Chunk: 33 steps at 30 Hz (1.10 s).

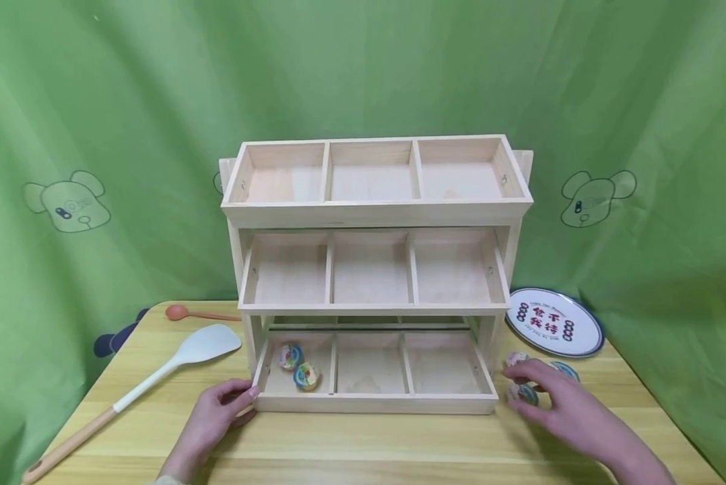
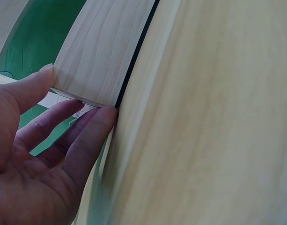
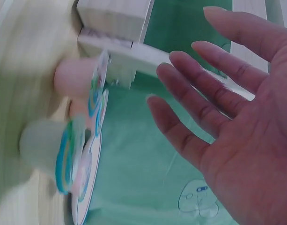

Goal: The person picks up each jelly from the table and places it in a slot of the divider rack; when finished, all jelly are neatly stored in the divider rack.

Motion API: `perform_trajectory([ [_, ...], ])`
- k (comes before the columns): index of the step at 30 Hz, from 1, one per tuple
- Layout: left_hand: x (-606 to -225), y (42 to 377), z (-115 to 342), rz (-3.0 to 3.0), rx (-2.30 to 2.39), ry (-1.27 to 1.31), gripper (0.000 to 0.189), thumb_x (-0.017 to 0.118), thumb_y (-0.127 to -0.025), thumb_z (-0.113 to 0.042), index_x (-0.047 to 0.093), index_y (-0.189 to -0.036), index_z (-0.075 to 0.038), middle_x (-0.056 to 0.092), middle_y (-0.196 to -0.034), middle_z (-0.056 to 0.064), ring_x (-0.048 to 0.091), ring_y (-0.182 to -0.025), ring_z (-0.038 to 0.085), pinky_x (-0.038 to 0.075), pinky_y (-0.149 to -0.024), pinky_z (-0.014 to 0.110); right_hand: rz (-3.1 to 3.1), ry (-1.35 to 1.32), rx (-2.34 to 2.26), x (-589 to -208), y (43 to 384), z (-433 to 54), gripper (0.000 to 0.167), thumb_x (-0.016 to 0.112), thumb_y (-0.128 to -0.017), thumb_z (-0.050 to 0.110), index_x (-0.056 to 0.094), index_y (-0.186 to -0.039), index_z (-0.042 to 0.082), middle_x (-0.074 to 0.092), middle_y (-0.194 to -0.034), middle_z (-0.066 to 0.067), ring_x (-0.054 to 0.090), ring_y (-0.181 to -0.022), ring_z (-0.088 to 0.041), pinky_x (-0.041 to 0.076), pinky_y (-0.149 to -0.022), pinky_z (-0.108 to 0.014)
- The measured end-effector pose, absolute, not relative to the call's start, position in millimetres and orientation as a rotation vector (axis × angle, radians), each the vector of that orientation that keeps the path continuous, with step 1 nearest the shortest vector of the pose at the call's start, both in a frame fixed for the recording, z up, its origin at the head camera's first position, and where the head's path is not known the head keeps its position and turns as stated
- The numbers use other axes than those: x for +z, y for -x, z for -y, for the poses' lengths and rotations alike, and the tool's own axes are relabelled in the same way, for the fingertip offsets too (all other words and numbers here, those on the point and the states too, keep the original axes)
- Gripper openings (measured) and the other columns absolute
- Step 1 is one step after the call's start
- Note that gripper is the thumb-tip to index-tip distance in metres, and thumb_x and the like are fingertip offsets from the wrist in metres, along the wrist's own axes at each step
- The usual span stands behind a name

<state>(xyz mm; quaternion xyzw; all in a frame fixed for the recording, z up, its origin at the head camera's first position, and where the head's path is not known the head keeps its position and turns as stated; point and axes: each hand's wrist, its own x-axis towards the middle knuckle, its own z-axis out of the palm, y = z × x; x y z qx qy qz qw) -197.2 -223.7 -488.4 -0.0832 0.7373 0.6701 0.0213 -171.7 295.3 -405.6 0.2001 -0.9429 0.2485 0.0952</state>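
My left hand point(image 1: 214, 417) holds the left end of the bottom wooden tray point(image 1: 375, 405) of a three-tier rack. In the left wrist view, the thumb and fingertips press against the tray's end board point(image 2: 101, 51). Two small jelly cups, one point(image 1: 289, 357) behind the other point(image 1: 306, 376), lie in that tray's left compartment. My right hand point(image 1: 566, 404) is over several more jelly cups beside the rack's right side. In the right wrist view its fingers are spread loosely with nothing in them, apart from a pink cup point(image 3: 75, 77) and a pale cup point(image 3: 42, 145).
Above stand the middle tray point(image 1: 375, 312) and top tray point(image 1: 375, 214), each with three compartments. An oval plate point(image 1: 535, 340) lies at the right back. On the left are a white spatula point(image 1: 208, 345) with a wooden handle and a small red spoon point(image 1: 178, 312). Green curtain point(image 1: 363, 67) hangs behind.
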Motion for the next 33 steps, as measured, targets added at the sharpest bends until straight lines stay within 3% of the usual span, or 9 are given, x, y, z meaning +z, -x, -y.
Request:
perform_trajectory([
  [3,-489.1,197.0,223.8,-2.285,2.077,0.262,0.031,0.067,-0.093,-0.005,0.062,-0.116,0.013,0.06,-0.111,0.02,0.061,-0.098,0.026,0.06,-0.085,0.037,2.821,-0.557,0.731,-405.4,169.2,-301.9,0.039,0.08,-0.083,0.025,0.066,-0.118,0.014,0.062,-0.123,-0.009,0.059,-0.106,-0.029,0.057,-0.084,-0.051],
  [9,-488.6,197.0,224.2,-2.277,2.078,0.257,0.031,0.067,-0.093,-0.005,0.061,-0.117,0.013,0.06,-0.112,0.02,0.062,-0.099,0.026,0.06,-0.085,0.037,2.853,-0.523,0.727,-406.5,165.9,-315.6,0.044,0.082,-0.08,0.017,0.065,-0.12,0.011,0.062,-0.119,-0.007,0.06,-0.105,-0.034,0.057,-0.084,-0.053],
  [15,-488.7,196.6,224.3,-2.273,2.078,0.245,0.031,0.067,-0.093,-0.005,0.061,-0.117,0.014,0.06,-0.113,0.022,0.062,-0.1,0.027,0.06,-0.086,0.037,2.856,-0.48,0.727,-408.8,162.6,-327.4,0.045,0.082,-0.08,0.019,0.064,-0.12,0.007,0.063,-0.117,-0.008,0.06,-0.105,-0.037,0.054,-0.084,-0.06],
  [19,-489.9,195.8,224.3,-2.27,2.08,0.251,0.03,0.067,-0.093,-0.004,0.061,-0.117,0.013,0.06,-0.112,0.021,0.061,-0.099,0.027,0.06,-0.086,0.037,2.836,-0.475,0.67,-414.9,160.9,-335.5,0.047,0.084,-0.078,0.019,0.065,-0.118,0.003,0.06,-0.122,-0.021,0.057,-0.107,-0.045,0.049,-0.085,-0.067],
  [24,-490.1,194.4,224.8,-2.264,2.087,0.254,0.03,0.066,-0.094,-0.004,0.061,-0.118,0.014,0.059,-0.113,0.021,0.061,-0.1,0.027,0.059,-0.087,0.037,2.89,-0.413,0.7,-422.4,160.3,-344.8,0.049,0.083,-0.079,0.022,0.063,-0.119,0.001,0.049,-0.131,-0.034,0.043,-0.118,-0.056,0.035,-0.092,-0.076],
  [33,-487.1,196.3,223.4,-2.266,2.093,0.243,0.03,0.066,-0.093,-0.004,0.061,-0.117,0.014,0.06,-0.111,0.021,0.061,-0.099,0.027,0.059,-0.086,0.036,2.96,-0.375,0.624,-434.4,159.4,-356.3,0.052,0.085,-0.075,0.022,0.064,-0.117,0.0,0.056,-0.124,-0.029,0.046,-0.115,-0.055,0.037,-0.092,-0.074],
])
